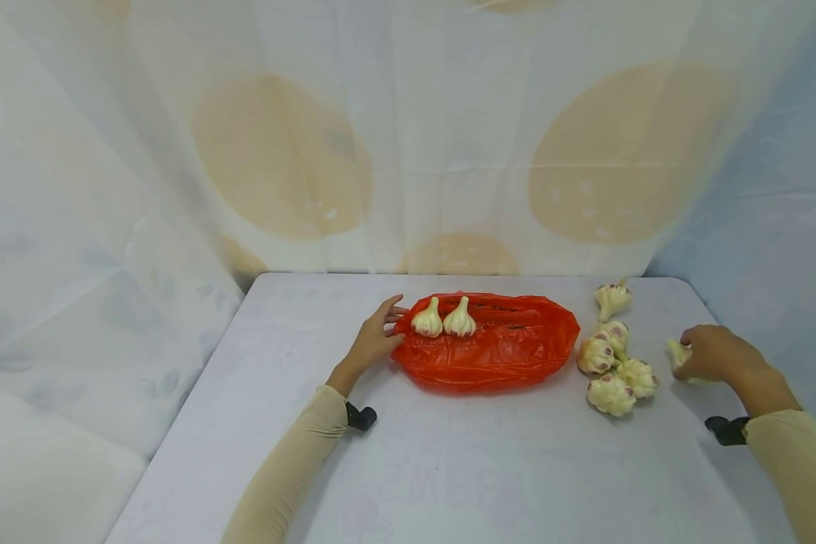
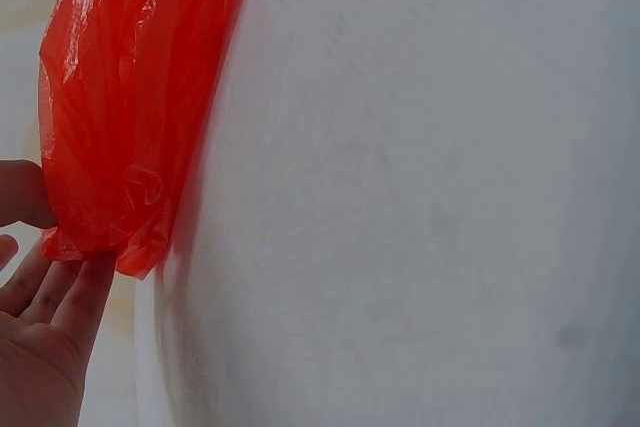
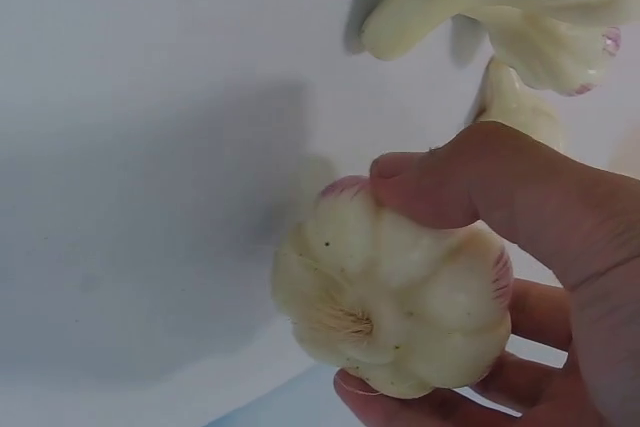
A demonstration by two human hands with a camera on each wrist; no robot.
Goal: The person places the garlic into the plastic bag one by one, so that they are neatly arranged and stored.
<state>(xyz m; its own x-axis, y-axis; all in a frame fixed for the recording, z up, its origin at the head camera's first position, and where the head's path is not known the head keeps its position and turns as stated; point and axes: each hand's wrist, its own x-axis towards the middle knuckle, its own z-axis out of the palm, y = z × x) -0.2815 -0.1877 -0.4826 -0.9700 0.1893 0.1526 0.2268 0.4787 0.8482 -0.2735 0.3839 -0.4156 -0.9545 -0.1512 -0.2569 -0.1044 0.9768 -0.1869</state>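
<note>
My right hand [image 1: 717,355] grips a garlic bulb [image 3: 390,297] at the table's right side, thumb on one side and fingers round the other. The bulb's root end faces the right wrist camera. At the left end of a red plastic bag [image 1: 503,351], my left hand [image 1: 374,336] holds the bag's edge between thumb and fingers; the left wrist view shows the crinkled plastic [image 2: 130,117] between them. Two garlic bulbs stand side by side on the bag's left part, one bulb [image 1: 427,319] nearer my left hand and another bulb [image 1: 460,320] beside it.
Several loose garlic bulbs [image 1: 612,394] cluster between the bag and my right hand, with a single bulb [image 1: 612,300] behind them. All lie on a white-covered table [image 1: 449,461]. Pale curtains [image 1: 449,151] with tan spots hang behind its far edge.
</note>
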